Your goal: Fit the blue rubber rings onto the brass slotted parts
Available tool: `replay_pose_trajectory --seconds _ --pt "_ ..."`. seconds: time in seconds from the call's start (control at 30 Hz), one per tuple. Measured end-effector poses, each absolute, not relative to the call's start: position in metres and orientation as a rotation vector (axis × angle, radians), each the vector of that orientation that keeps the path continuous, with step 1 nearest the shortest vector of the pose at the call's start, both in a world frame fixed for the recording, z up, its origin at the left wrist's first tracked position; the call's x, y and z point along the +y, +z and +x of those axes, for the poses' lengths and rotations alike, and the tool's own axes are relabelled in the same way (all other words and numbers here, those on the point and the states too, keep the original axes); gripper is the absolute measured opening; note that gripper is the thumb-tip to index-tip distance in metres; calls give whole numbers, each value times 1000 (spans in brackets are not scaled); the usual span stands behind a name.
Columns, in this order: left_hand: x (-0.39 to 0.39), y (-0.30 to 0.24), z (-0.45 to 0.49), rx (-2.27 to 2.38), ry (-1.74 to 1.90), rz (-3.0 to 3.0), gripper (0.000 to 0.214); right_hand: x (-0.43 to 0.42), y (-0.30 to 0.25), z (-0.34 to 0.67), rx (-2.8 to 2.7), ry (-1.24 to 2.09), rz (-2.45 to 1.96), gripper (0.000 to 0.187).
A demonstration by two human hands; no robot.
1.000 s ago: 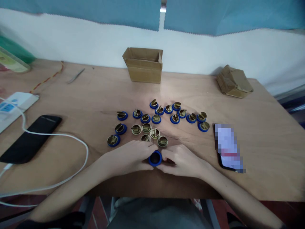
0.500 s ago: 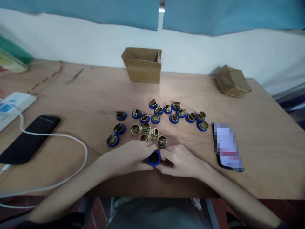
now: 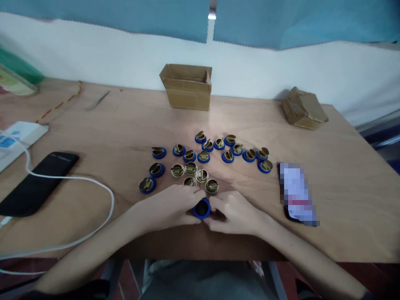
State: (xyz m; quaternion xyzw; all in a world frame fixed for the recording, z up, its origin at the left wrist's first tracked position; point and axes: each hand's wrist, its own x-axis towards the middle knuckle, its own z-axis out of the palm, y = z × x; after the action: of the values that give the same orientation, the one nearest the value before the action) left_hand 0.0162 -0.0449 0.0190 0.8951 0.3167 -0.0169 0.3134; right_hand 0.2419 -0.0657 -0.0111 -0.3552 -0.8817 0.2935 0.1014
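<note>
Between my two hands, close to the table's front edge, is a round piece with a blue ring and a dark centre (image 3: 201, 208). My left hand (image 3: 184, 202) grips its left side with thumb and fingers. From the right, my right hand (image 3: 231, 210) pinches the same piece with its fingers curled. Just beyond my hands lie several round brass-coloured fittings (image 3: 212, 186) with pale rims and no blue ring showing. Around and behind them are several similar brass fittings with blue rings (image 3: 203, 156), many with a tilted half-disc flap on top.
An open cardboard box (image 3: 189, 98) stands at the back, with a crumpled carton (image 3: 303, 108) farther right. A phone (image 3: 296, 193) lies to the right. Leftward are a black phone (image 3: 39, 183), a white cable (image 3: 103, 185) and a white power strip (image 3: 26, 133).
Almost nothing differs. Both hands stay on the blue-ringed piece, and the whole view has shifted very slightly.
</note>
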Motion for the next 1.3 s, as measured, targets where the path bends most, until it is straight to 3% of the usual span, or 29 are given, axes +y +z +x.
replay_pose_trajectory --seconds 1.3 --pt "-50 19 25 947 -200 2435 17 -56 4 250 -2592 1168 -1074 14"
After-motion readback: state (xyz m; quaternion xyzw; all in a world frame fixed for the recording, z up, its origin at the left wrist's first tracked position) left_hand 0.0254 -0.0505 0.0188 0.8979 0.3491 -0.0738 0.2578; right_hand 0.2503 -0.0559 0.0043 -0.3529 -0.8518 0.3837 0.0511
